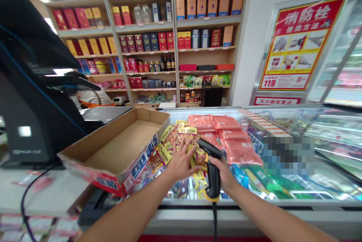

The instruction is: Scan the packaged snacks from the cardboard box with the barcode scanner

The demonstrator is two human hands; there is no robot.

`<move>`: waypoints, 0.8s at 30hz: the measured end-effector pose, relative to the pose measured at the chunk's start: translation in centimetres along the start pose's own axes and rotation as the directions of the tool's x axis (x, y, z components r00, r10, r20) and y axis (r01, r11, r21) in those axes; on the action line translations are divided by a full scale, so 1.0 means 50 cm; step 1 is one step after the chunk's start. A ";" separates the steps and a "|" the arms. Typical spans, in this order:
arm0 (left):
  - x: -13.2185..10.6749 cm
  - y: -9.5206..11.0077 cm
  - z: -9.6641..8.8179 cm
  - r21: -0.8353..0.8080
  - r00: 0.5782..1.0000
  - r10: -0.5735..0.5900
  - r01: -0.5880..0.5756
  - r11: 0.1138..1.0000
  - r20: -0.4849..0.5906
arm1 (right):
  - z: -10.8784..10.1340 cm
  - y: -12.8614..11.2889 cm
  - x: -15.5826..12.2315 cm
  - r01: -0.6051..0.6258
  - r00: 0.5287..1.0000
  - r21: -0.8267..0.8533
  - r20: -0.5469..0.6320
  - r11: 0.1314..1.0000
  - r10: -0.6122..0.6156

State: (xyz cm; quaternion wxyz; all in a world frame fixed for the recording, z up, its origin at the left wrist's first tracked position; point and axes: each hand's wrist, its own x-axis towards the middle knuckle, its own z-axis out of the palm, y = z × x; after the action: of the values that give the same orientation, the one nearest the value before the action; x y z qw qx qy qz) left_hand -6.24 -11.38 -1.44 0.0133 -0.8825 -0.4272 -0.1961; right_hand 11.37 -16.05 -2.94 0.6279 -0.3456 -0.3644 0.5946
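My left hand (181, 161) lies with its fingers spread over a pile of yellow-and-purple snack packets (166, 150). In my right hand (224, 174) is a black-and-yellow barcode scanner (214, 181), gripped by the handle, its head tilted toward the packets and its cable hanging down at the front. Just behind and to the right of the scanner, several flat red-orange packs (241, 151) are stacked. A shallow open cardboard box (141, 162) stands left of the snack pile. The packets and packs rest on the glass top of a display freezer (177, 198).
A black checkout terminal (28, 110) rises at the left, with a cable (24, 200) running down the counter. Shelves (141, 55) of boxed goods and bottles line the back wall. Another person (96, 97) is partly visible behind the terminal. A red poster (302, 42) hangs at the right.
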 end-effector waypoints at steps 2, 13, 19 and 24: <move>-0.001 -0.003 0.002 -0.038 1.000 0.010 -0.011 0.999 -0.025 | -0.003 -0.007 -0.002 -0.065 0.998 0.057 -0.003 0.996 0.066; 0.005 -0.028 0.029 -0.283 0.960 -0.001 -0.082 0.956 -0.281 | 0.014 -0.040 -0.008 -0.046 0.996 0.087 -0.075 0.995 0.053; 0.000 -0.055 -0.017 -0.376 0.877 -0.134 -0.056 0.925 -0.462 | 0.022 -0.044 -0.006 -0.016 0.991 0.025 -0.134 1.000 0.020; 0.045 -0.059 -0.070 -0.167 0.884 -0.387 0.353 0.921 -0.264 | -0.008 -0.061 -0.004 0.029 0.984 -0.015 -0.173 0.999 -0.031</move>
State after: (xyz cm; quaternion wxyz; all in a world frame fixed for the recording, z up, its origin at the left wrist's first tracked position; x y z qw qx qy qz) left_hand -8.41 -8.49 2.20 -0.0121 -0.7453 -0.5692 -0.3469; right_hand 13.24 -16.41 -0.51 0.6637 -0.3944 -0.3174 0.5506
